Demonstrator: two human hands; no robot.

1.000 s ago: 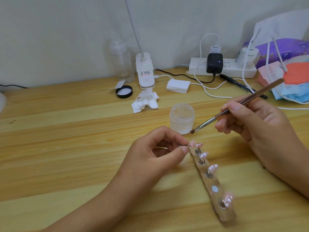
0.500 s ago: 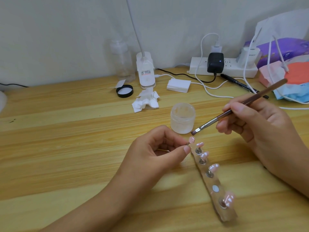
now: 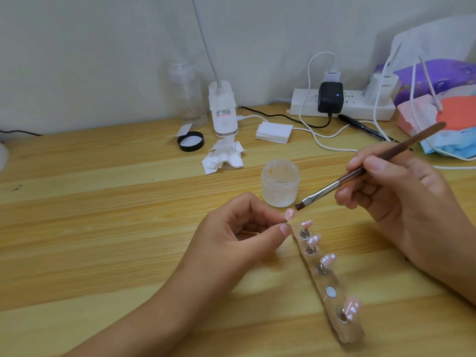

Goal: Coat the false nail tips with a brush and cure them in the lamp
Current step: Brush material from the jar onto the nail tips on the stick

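On a wooden desk (image 3: pixel 103 202), a pink nail tip (image 3: pixel 366 214) on its pin is pinched by the left hand (image 3: pixel 239 233), raised from the holder strip (image 3: pixel 332 284) so it can be coated; the brush (image 3: pixel 360 173), gripped by the right hand (image 3: pixel 401 191), is poised just beside it, near the open jar (image 3: pixel 280 182).

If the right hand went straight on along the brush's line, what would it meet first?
Most likely the nail tip pinched in the left hand: the brush in the right hand points down-left, bristles just short of it. Depth is unclear from one view; it might pass above.
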